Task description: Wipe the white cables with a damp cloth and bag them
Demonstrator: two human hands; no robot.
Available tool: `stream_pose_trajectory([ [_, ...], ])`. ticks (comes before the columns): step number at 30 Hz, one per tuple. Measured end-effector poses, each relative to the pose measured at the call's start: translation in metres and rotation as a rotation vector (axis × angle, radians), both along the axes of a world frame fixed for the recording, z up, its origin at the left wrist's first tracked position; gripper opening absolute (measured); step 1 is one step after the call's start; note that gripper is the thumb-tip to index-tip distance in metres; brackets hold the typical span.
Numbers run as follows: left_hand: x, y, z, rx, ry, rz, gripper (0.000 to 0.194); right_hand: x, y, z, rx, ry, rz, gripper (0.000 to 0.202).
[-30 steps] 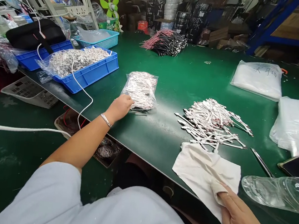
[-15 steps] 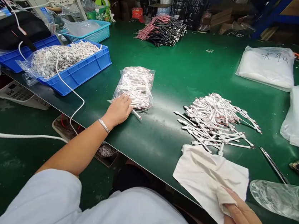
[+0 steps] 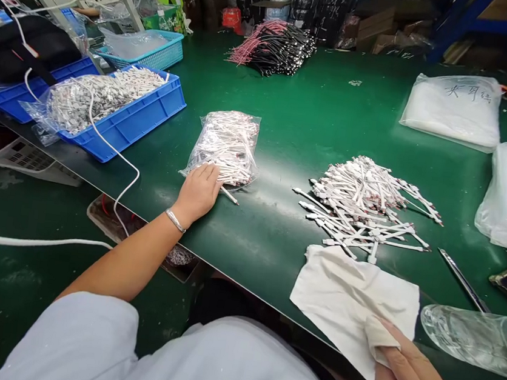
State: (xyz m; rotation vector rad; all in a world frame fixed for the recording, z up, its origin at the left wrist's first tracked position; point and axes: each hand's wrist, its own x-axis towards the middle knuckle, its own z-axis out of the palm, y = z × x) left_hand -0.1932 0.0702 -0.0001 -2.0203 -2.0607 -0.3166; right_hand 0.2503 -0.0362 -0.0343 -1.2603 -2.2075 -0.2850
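My left hand [image 3: 198, 193] rests on the near edge of a clear bag [image 3: 229, 138] packed with white cable pieces, its fingers together and bent over the plastic. One loose white piece [image 3: 229, 196] lies beside the fingertips. At the lower right, my right hand [image 3: 411, 372] pinches a corner of a white cloth [image 3: 351, 293], which lies spread over the table's front edge. Just beyond the cloth is a loose pile of white cable pieces [image 3: 363, 193].
Blue bins [image 3: 142, 122] of white pieces stand at the left, with a white cord [image 3: 118, 150] across them. A black-and-red cable bundle [image 3: 274, 49] lies at the back. Plastic bags [image 3: 455, 109], a pen [image 3: 463, 280] and a clear bottle [image 3: 475, 337] are at the right.
My left hand has shifted slightly left and toward me on the bag. My right hand still holds the cloth; the whole view has shifted a little.
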Motion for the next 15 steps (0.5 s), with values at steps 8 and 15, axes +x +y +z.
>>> stream_pose_trajectory([
  [8, -0.001, -0.014, 0.019, -0.036, 0.093, -0.107, 0.033, 0.0, 0.002, -0.002, 0.01, 0.029, 0.025, 0.03],
  [15, -0.004, -0.003, 0.036, -0.054, 0.151, 0.094, 0.029, -0.005, 0.001, 0.0, -0.013, 0.067, -0.001, 0.026],
])
